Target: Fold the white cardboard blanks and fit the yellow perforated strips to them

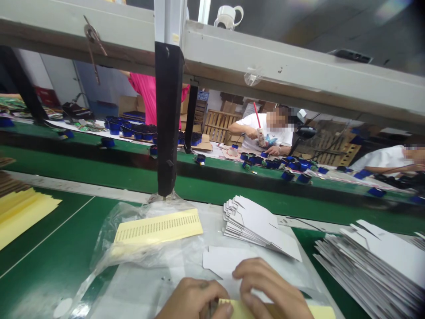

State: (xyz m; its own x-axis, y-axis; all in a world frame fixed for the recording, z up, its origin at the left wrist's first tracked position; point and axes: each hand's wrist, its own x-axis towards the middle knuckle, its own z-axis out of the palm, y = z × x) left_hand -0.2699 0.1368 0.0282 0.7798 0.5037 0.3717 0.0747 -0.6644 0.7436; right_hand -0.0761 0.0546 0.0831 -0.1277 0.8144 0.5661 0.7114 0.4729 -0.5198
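Both of my hands are at the bottom edge of the head view, close together. My left hand (192,299) is curled, its fingers pinching the left end of a pale yellow label sheet (320,312). My right hand (270,290) lies over the same sheet with its fingers bent down onto it. Under the hands lies a flat white die-cut card (222,261). Just beyond stands a fanned stack of the same white cards (259,223).
A yellow perforated label strip (157,227) rests on a clear plastic bag (133,252). Yellow sheets (23,212) lie at the left, a big card stack (375,266) at the right. A black post (168,119) stands ahead. Across the green conveyor (99,170), other people handle blue parts (292,166).
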